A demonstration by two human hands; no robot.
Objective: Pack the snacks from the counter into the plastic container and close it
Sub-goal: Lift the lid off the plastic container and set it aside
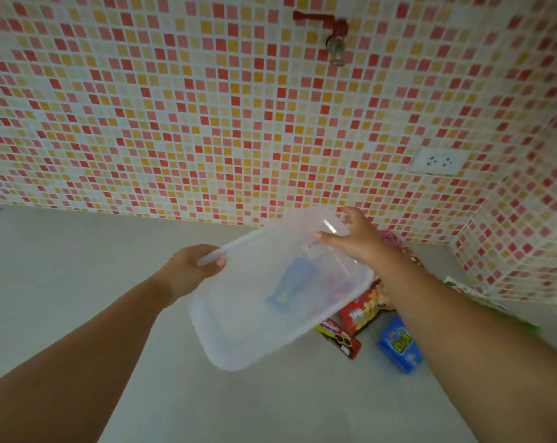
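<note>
A clear plastic container (258, 318) is held tilted in the air above the counter. My left hand (190, 270) grips its left rim. My right hand (357, 238) holds its far right edge, fingers spread over the rim. A blue packet shows blurred through the container's wall; I cannot tell whether it is inside or behind. On the counter below and to the right lie a dark red snack bar (339, 342), a red snack bag (362, 310) and a blue packet (400, 346). More snacks, partly hidden by my right arm, lie behind it.
The grey counter (78, 266) runs to a mosaic-tiled wall at the back and right. A green and white packet (462, 287) lies near the right wall. A red tap (333, 33) and a white socket (437, 161) sit on the wall.
</note>
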